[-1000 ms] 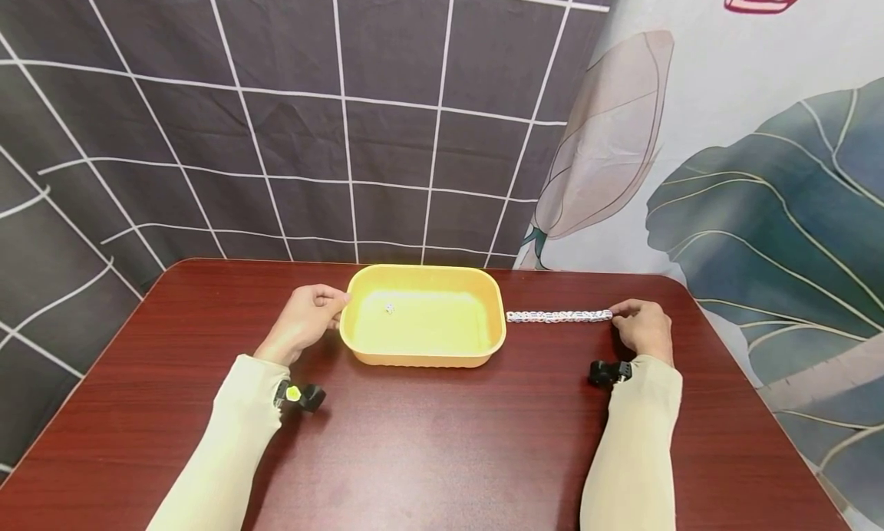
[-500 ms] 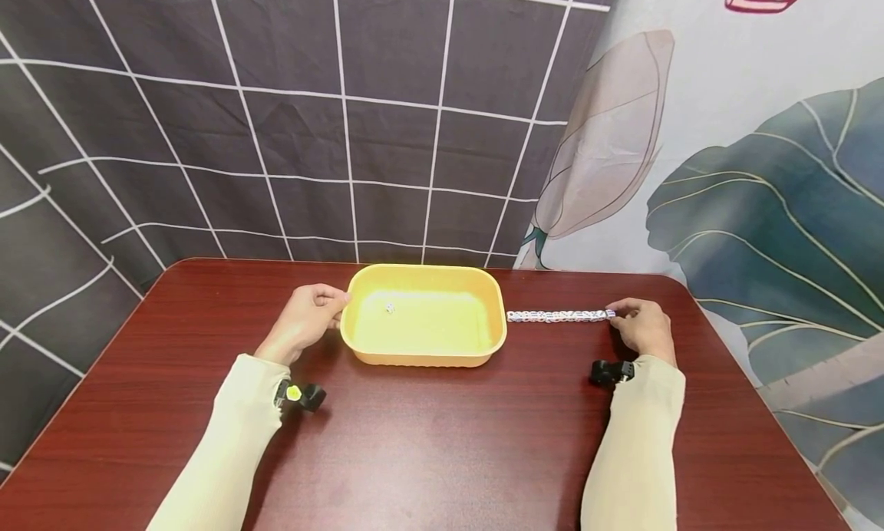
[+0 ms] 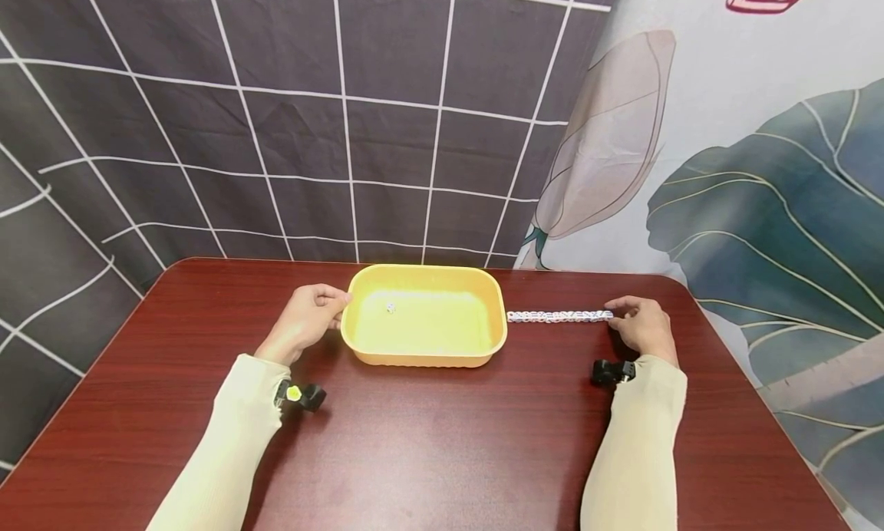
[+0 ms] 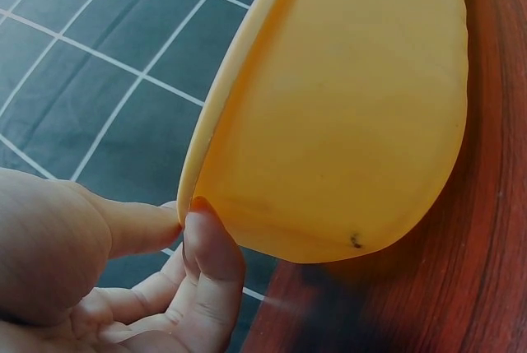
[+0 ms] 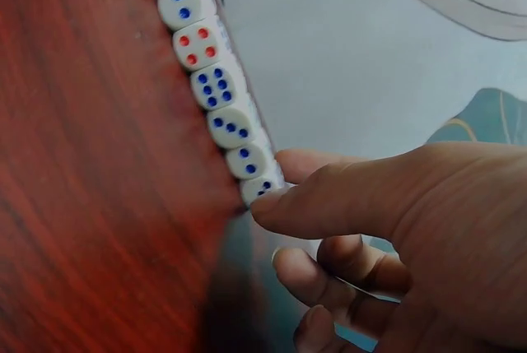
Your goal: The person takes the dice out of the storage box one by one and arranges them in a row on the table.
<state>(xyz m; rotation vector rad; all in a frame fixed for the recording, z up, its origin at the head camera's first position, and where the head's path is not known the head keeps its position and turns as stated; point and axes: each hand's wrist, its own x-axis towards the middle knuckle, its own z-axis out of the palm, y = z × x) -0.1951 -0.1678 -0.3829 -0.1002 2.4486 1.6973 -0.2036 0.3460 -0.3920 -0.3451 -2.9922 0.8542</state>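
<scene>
A yellow plastic basin stands on the table, with one die inside it near the left. My left hand pinches the basin's left rim between thumb and fingers, as the left wrist view shows. To the right of the basin runs a straight row of white dice, touching side by side, with red and blue pips. At the row's right end my right hand pinches the last die between thumb and index finger. The other fingers hang loosely curled below.
The dark red wooden table reaches back to a grey checked curtain. A white curtain with leaf prints hangs at the right. Black cameras are strapped at both wrists.
My right hand has shifted very slightly at the right end of the dice row, its fingers adjusting on the last die. The left hand and the basin have stayed put.
</scene>
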